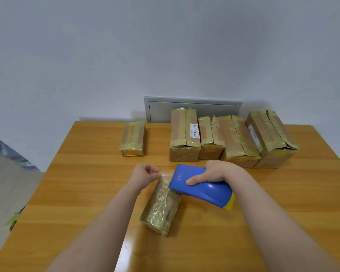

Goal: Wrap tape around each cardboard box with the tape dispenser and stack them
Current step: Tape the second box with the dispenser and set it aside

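Nearest lies a small tape-wrapped cardboard box (161,207) mid-worktop (67,193), angled toward the near edge. Over its far end the right hand (208,174) grips a blue plastic tape dispenser (200,188), while the left hand (145,173) pinches the clear tape's free end (165,175) — probably drawing it taut for sticking. Six taped boxes (230,138) wait unstacked along the far edge.

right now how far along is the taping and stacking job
Done: the row of four boxes and the lone box at the back already wear tape. In hand: the right hand grips the tape dispenser, the left hand pinches the tape end over the near box, itself well wrapped. Left: stacking; every box sits singly on the table.
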